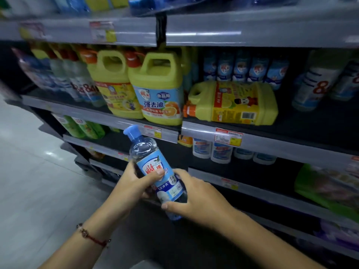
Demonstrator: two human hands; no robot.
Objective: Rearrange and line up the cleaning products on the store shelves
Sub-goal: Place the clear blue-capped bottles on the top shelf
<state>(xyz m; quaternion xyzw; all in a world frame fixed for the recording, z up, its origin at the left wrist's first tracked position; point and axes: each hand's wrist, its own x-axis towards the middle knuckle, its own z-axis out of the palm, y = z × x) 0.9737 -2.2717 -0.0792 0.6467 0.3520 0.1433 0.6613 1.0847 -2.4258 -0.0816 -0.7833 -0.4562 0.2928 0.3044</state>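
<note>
Head view. Clear bottle (155, 167), blue cap, blue label: tilted, held in front of the shelves (272, 140), off any shelf. Left hand (134, 183) wrapped round its middle; right hand (196, 197) gripping its base. Yellow jug (233, 103) lying on its side on the shelf above; two yellow jugs (159, 90) upright beside it.

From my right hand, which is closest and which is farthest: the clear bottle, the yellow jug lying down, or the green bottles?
1. Clear bottle: held in the right hand.
2. Yellow jug lying down: on the shelf above, slightly right.
3. Green bottles: far off to the left.
</note>
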